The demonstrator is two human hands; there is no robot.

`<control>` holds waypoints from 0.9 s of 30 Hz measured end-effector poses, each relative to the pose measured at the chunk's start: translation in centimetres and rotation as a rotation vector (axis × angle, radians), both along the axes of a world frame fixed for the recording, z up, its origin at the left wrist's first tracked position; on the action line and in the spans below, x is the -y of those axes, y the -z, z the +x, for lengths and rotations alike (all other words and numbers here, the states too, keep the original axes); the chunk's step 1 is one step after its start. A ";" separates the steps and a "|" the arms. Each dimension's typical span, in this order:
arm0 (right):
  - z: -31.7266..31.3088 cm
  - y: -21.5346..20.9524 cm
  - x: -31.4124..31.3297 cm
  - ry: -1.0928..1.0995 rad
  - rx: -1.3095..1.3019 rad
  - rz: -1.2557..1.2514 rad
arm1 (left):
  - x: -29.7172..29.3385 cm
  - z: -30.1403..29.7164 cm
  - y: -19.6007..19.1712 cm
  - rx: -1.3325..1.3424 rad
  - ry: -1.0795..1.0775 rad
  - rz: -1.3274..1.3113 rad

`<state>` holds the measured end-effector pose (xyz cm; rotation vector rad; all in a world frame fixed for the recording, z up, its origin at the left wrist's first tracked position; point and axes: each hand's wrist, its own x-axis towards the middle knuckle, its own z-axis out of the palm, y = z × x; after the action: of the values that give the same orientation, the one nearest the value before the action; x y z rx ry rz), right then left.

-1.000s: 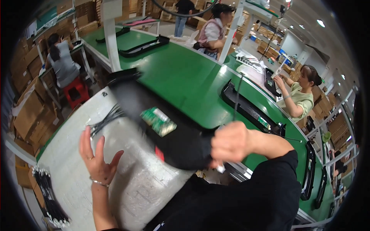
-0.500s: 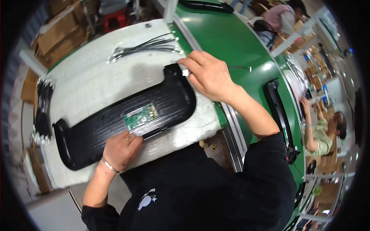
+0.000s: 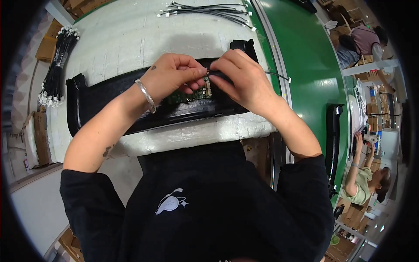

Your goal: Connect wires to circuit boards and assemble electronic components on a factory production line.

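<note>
A green circuit board [image 3: 201, 93] lies over the long black plastic housing [image 3: 98, 98], partly covered by my fingers. My left hand [image 3: 176, 74] is closed in a pinch at the board's upper right corner; what sits between its thumb and fingertip is too small to make out. Close beside it, my right hand [image 3: 244, 81] pinches a thin black cable, its fingertips almost touching the left ones. The cable's free part [image 3: 278, 75] trails out to the right behind the hand and ends in a small white connector.
More black cables with white plugs [image 3: 209, 12] lie at the far side of the white-covered table [image 3: 118, 39]. A thick cable bundle [image 3: 56, 65] rests at the left. Another black housing [image 3: 334, 144] lies on the green surface [image 3: 301, 52] at right. Co-workers sit beyond.
My left hand has moved from the housing's near edge up to the circuit board. My right hand has brought the cable from the housing's right end to the board. The view has shifted.
</note>
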<state>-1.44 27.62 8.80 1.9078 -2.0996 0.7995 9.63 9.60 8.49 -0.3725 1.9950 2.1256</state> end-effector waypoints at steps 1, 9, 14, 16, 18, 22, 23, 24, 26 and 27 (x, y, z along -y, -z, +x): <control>-0.1 0.3 -0.2 -0.049 0.013 -0.042 | 0.1 -0.2 0.1 0.034 0.010 -0.004; 0.1 1.0 -0.9 -0.014 -0.101 0.278 | 0.2 -0.6 0.8 0.127 0.191 -0.219; -1.4 2.0 -1.4 -0.109 -0.042 0.366 | 3.8 0.8 1.7 -0.541 0.306 -1.168; -1.4 1.9 -1.2 -0.137 -0.034 0.360 | 4.7 1.3 2.6 -0.549 0.424 -1.264; -1.5 2.0 -1.2 -0.163 -0.026 0.355 | 5.2 1.8 3.4 -0.576 0.452 -1.309; -1.8 2.2 -1.4 -0.207 0.011 0.298 | 5.3 2.0 4.3 -0.614 0.471 -1.381; -1.9 2.3 -1.3 -0.207 0.054 0.285 | 5.3 2.0 4.4 -0.618 0.468 -1.394; -1.9 2.3 -1.3 -0.207 0.055 0.289 | 5.3 2.0 4.5 -0.618 0.467 -1.391; -2.0 2.2 -1.1 -0.220 -0.001 0.344 | 5.3 2.0 4.7 -0.629 0.440 -1.378; -2.1 2.3 -1.0 -0.219 0.001 0.348 | 5.3 2.0 4.7 -0.630 0.441 -1.375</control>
<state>-3.52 28.61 6.47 2.3451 -2.1706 0.4945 11.62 4.34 3.81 0.6064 3.1765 0.3445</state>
